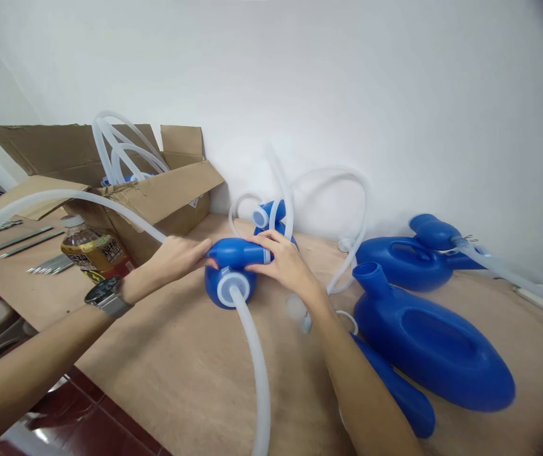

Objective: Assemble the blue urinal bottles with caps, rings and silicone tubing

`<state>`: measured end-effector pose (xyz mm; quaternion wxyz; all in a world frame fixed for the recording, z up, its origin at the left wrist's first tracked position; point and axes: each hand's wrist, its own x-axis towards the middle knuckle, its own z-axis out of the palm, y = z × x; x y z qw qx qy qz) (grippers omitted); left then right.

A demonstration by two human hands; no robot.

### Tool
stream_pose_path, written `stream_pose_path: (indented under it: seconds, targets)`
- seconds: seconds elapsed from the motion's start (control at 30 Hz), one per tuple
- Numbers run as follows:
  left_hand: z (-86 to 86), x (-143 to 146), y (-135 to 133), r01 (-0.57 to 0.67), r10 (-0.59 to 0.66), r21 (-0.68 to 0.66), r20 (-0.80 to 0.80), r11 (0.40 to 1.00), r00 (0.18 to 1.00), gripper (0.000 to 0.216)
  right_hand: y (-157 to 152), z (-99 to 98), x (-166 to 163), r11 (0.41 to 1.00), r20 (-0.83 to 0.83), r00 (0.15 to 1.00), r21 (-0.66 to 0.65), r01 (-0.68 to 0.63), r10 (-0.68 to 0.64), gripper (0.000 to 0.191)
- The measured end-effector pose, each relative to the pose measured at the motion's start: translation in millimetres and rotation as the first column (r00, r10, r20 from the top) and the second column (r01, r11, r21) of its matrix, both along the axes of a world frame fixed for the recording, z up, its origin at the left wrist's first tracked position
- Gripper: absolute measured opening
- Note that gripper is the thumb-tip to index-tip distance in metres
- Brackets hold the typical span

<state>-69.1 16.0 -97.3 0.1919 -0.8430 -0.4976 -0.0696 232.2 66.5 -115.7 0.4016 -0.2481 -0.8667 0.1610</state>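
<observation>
A blue plastic funnel-shaped urinal head [238, 253] lies sideways between my two hands. My left hand [186, 253] is closed on its narrow end, where a translucent hose [76, 195] runs off to the left. My right hand [283, 256] grips the wide end, fingers around the pale rim there. Just under the head stands a blue urinal bottle [214, 294], its white cap [226, 292] facing me. From that cap a second translucent hose [258, 380] curves down toward the front. Whether the head rests on the bottle I cannot tell.
An opened cardboard box [171, 202] with coiled hoses stands at back left. Near it are a drink bottle [95, 250] and several metal rods [29, 239]. More blue urinal bottles [437, 342] lie at right. Another capped blue piece [271, 215] sits behind, against the wall.
</observation>
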Motion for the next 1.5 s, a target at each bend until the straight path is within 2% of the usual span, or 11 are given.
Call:
stream_pose_path:
  seconds: [0.3,0.43,0.57,0.67,0.83,1.0,1.17,1.33,1.37,1.43,1.5]
  targets:
    - [-16.3,24.7,0.9,-0.140,0.152,-0.100,0.122,0.985,0.981,0.076,-0.3,19.5,17.0,0.999,0.105,0.994,0.036,-0.009,0.005,0.059]
    - [-15.1,28.4,10.8,-0.236,0.264,-0.164,0.173,0.958,0.949,0.075,-4.8,31.4,33.9,1.000,0.008,1.000,0.012,0.021,-0.021,0.054]
    - [-15.7,31.1,19.6,-0.099,0.141,-0.191,0.222,0.977,0.965,0.069,-13.5,48.4,58.0,0.991,-0.118,0.988,-0.104,0.083,-0.095,0.061]
    - [-17.3,34.3,23.8,-0.022,0.052,-0.107,0.286,0.994,0.957,0.065,-17.6,55.6,64.3,0.959,-0.170,0.971,-0.255,0.123,-0.170,0.074]
    - [-22.9,36.1,42.0,-0.026,0.038,-0.034,0.430,0.999,0.902,0.048,-14.4,55.3,53.1,0.877,-0.464,0.854,-0.480,-0.020,-0.235,0.059]
    - [-25.6,40.6,80.0,-0.080,0.066,0.007,0.500,0.997,0.864,0.034,-15.5,55.2,51.4,0.844,-0.465,0.861,-0.529,-0.086,-0.204,0.063]
    - [-19.6,47.8,105.3,-0.119,0.088,0.018,0.568,0.993,0.818,0.027,-20.6,53.9,53.4,0.876,-0.381,0.892,-0.481,0.034,-0.243,0.064]
    - [8.0,62.7,69.8,-0.146,-0.009,0.166,0.688,0.975,0.726,0.044,-20.0,52.1,57.7,0.894,-0.230,0.908,-0.371,0.250,-0.350,0.065]
    - [15.8,67.8,56.0,-0.082,-0.116,0.239,0.708,0.968,0.697,0.046,-20.5,52.6,58.8,0.896,-0.204,0.915,-0.361,0.259,-0.347,0.065]
    - [30.2,80.2,27.7,0.160,-0.337,0.332,0.594,0.930,0.730,0.054,-23.5,54.8,59.7,0.909,-0.158,0.943,-0.351,0.225,-0.295,0.065]
    - [40.2,94.0,4.5,0.333,-0.419,0.263,0.423,0.905,0.804,0.078,-29.4,58.7,57.6,0.928,-0.141,0.967,-0.340,0.153,-0.211,0.065]
